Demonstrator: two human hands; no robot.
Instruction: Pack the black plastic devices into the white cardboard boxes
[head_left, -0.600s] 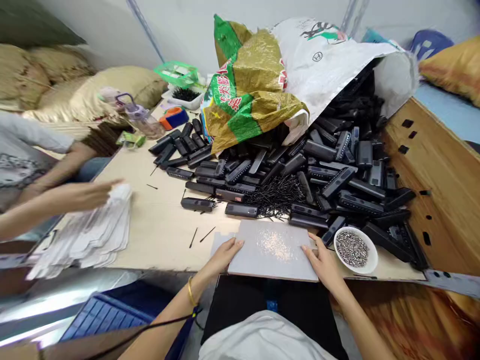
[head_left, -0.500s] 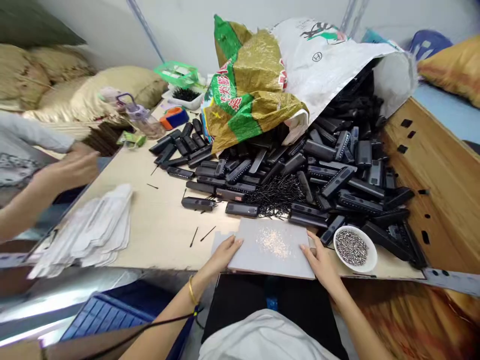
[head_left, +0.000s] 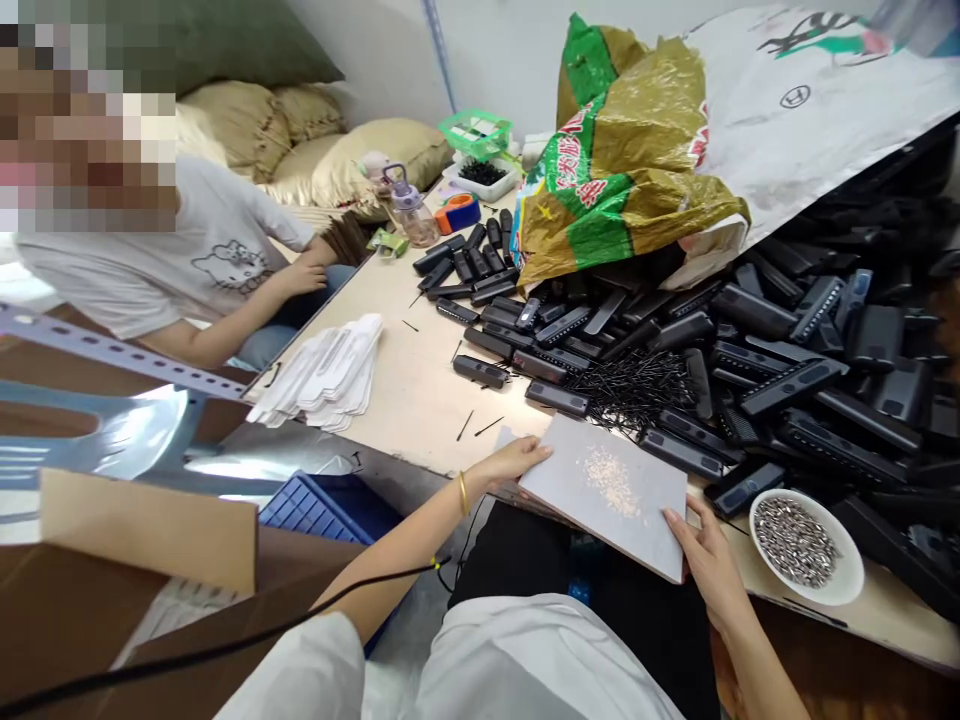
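And there was the left hand (head_left: 517, 460), its grip closed on one edge of the grey board (head_left: 553, 470), while the right hand (head_left: 709, 560) had its own grip closed on the opposite edge! The board, scattered with pale bits (head_left: 611, 480), lay at the near edge of the desk (head_left: 409, 405), and the white bowl (head_left: 849, 578) (full of shiny metal pieces) sat just beside the right hand.

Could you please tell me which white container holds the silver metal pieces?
The round bowl near the right hand holds the silver metal pieces; the rectangular tub farther back holds black ones.
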